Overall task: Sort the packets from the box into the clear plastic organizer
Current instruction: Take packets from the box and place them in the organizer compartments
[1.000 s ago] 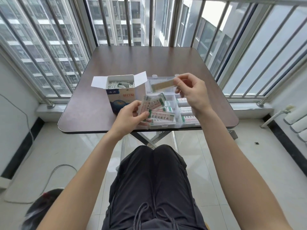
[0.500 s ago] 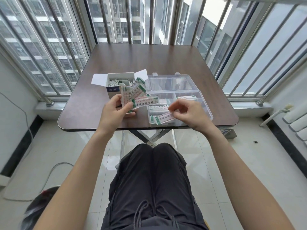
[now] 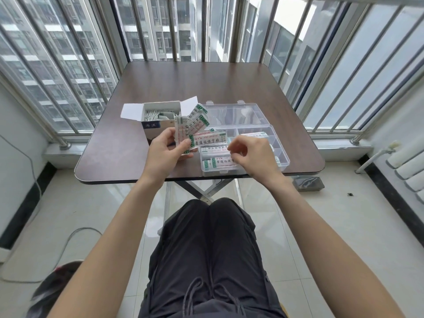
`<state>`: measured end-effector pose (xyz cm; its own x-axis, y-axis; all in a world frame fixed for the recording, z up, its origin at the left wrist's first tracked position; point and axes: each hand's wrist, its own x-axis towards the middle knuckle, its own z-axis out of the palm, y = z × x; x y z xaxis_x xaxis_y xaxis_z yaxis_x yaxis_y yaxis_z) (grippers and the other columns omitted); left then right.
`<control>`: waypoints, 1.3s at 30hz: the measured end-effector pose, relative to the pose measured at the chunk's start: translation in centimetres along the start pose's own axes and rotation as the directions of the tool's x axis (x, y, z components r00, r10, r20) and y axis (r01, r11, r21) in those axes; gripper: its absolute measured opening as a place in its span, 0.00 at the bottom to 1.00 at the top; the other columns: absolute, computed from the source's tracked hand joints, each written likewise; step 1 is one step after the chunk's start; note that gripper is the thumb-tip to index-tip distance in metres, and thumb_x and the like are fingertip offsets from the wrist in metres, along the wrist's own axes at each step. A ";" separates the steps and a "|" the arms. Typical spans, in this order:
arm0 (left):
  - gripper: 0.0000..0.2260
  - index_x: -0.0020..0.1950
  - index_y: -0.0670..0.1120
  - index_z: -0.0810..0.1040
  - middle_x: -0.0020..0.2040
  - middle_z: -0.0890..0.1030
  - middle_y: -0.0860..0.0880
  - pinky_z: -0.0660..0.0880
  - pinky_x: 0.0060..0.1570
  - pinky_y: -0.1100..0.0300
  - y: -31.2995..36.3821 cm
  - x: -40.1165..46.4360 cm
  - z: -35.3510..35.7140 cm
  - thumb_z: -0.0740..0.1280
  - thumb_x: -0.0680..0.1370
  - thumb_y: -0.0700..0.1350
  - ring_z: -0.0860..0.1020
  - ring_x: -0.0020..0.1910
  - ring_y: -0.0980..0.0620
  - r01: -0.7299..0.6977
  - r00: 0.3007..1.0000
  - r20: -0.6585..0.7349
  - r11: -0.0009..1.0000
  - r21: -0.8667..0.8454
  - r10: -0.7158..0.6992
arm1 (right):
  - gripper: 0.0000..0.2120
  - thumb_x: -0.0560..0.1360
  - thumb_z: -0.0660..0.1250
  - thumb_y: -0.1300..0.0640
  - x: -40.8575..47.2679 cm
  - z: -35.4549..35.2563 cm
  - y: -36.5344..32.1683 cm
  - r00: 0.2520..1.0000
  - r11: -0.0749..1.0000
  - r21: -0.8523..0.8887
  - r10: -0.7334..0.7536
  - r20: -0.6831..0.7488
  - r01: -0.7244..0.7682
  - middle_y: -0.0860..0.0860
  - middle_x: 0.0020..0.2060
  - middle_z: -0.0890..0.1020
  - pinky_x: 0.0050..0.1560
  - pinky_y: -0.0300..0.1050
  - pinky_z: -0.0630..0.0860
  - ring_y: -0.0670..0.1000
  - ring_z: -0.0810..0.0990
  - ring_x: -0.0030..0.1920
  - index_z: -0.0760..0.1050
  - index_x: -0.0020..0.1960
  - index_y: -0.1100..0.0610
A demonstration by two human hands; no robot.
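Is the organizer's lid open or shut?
Open. The organizer's clear lid lies folded back flat on the table, leaving the compartments and packets uncovered.

Table [image 3: 160, 88]: box [image 3: 158, 120] at left, organizer [image 3: 282, 143] just right of it, lid [image 3: 234, 113] open behind. Packets [image 3: 215, 162] in organizer's near-left compartments; fan of packets [image 3: 195, 127] in left hand [image 3: 165, 150]; right hand [image 3: 252, 154] over organizer, possibly touching a packet.

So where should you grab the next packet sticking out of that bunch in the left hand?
Probably the free right end of the lowest packet, the one lying almost flat and pointing toward the right hand. Come from the right and pinch it top and bottom with the fingers, then slide it sideways. The left hand grips the bunch's left ends, so only the right ends are open, right over the clear organizer.
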<state>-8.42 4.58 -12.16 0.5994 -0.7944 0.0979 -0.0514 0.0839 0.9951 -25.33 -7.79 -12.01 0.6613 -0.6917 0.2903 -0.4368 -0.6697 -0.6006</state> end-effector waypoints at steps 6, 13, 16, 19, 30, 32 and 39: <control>0.10 0.58 0.42 0.73 0.52 0.81 0.47 0.79 0.39 0.64 -0.2 0.2 0.6 0.65 0.77 0.36 0.81 0.46 0.54 0.000 1.000 0.028 0.999 0.052 -0.002 | 0.02 0.72 0.70 0.59 -0.3 0.1 -0.6 0.999 0.998 -0.054 -0.023 0.026 0.024 0.46 0.38 0.82 0.45 0.42 0.77 0.46 0.79 0.39 0.79 0.43 0.58; 0.10 0.58 0.42 0.73 0.52 0.81 0.47 0.80 0.39 0.63 -0.1 0.4 1.9 0.65 0.77 0.36 0.82 0.45 0.56 -0.004 1.000 0.023 1.000 0.019 0.004 | 0.17 0.75 0.68 0.55 -0.9 -0.7 -1.5 0.975 0.866 0.467 0.220 -0.042 -0.176 0.53 0.51 0.81 0.35 0.40 0.80 0.46 0.83 0.36 0.74 0.63 0.57; 0.10 0.58 0.44 0.74 0.53 0.81 0.46 0.81 0.43 0.58 -0.2 0.4 2.5 0.66 0.77 0.38 0.82 0.47 0.52 -0.003 0.995 0.100 0.995 0.096 -0.007 | 0.26 0.75 0.68 0.54 -0.2 -0.6 -2.0 0.960 0.741 0.621 0.272 0.068 -0.254 0.58 0.54 0.80 0.37 0.43 0.81 0.49 0.84 0.37 0.65 0.70 0.58; 0.11 0.59 0.44 0.74 0.52 0.81 0.44 0.80 0.41 0.59 -0.1 0.2 3.0 0.65 0.77 0.36 0.83 0.43 0.49 0.037 0.975 0.216 0.997 0.069 -0.051 | 0.19 0.77 0.67 0.58 0.6 -0.5 -2.4 0.970 0.752 0.626 0.241 0.028 -0.205 0.56 0.42 0.82 0.35 0.41 0.80 0.48 0.82 0.34 0.69 0.66 0.61; 0.09 0.53 0.43 0.76 0.47 0.82 0.43 0.80 0.36 0.61 0.3 0.0 2.7 0.69 0.74 0.39 0.84 0.37 0.49 0.035 0.976 0.212 0.999 0.033 -0.042 | 0.13 0.74 0.70 0.61 1.0 0.2 -2.5 0.974 0.808 0.568 0.221 -0.047 -0.156 0.57 0.39 0.82 0.30 0.39 0.78 0.45 0.79 0.29 0.70 0.54 0.61; 0.09 0.53 0.43 0.76 0.44 0.82 0.45 0.79 0.31 0.63 0.3 0.0 2.7 0.69 0.74 0.40 0.83 0.34 0.51 -0.030 0.976 0.217 0.989 0.141 -0.001 | 0.13 0.74 0.70 0.59 1.0 0.3 -2.5 0.979 0.798 0.582 0.205 -0.015 -0.158 0.56 0.40 0.82 0.30 0.39 0.77 0.46 0.79 0.30 0.70 0.55 0.60; 0.08 0.50 0.41 0.74 0.41 0.80 0.48 0.78 0.29 0.61 0.4 -0.4 3.9 0.61 0.80 0.46 0.81 0.34 0.55 -0.138 0.958 0.282 0.936 0.323 0.044 | 0.19 0.68 0.76 0.54 1.3 1.4 -2.3 0.954 0.776 0.607 0.286 -0.096 -0.171 0.52 0.40 0.82 0.39 0.45 0.80 0.48 0.82 0.39 0.72 0.52 0.58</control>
<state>-11.79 2.65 -11.76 0.3465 -0.9275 0.1401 -0.3893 -0.0063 0.9211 -22.58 -6.71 -11.30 0.4471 -0.8768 0.1770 -0.0825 -0.2375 -0.9679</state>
